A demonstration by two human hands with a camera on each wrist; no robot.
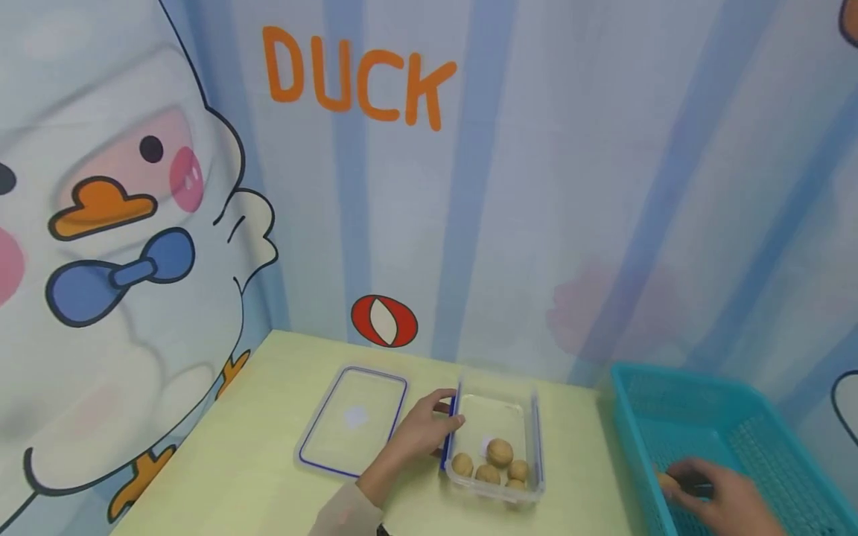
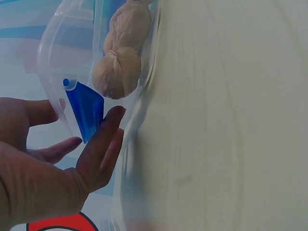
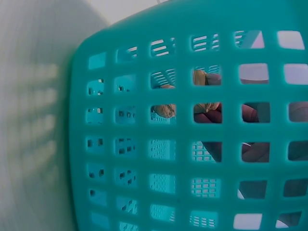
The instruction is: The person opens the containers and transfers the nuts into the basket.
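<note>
My left hand (image 1: 422,432) holds the left side of a clear plastic food container (image 1: 538,439), its thumb at the rim and fingers along the outer wall. In the left wrist view those fingers lie about a blue latch flap (image 2: 86,110). Several walnuts (image 1: 499,452) sit at the container's near end. Over at the right, my right hand (image 1: 724,495) is inside a turquoise basket (image 1: 630,428), pinching a walnut (image 1: 666,482) by the basket's left wall. Through the basket's holes, the right wrist view shows a walnut (image 3: 165,109) beside the fingers, which are partly hidden.
A clear lid (image 1: 351,420) with a blue seal lies flat on the pale yellow table (image 1: 234,417), left of the container. Behind the table hangs a striped curtain (image 1: 523,223) with a duck print. The basket's wall rises between the right hand and the container.
</note>
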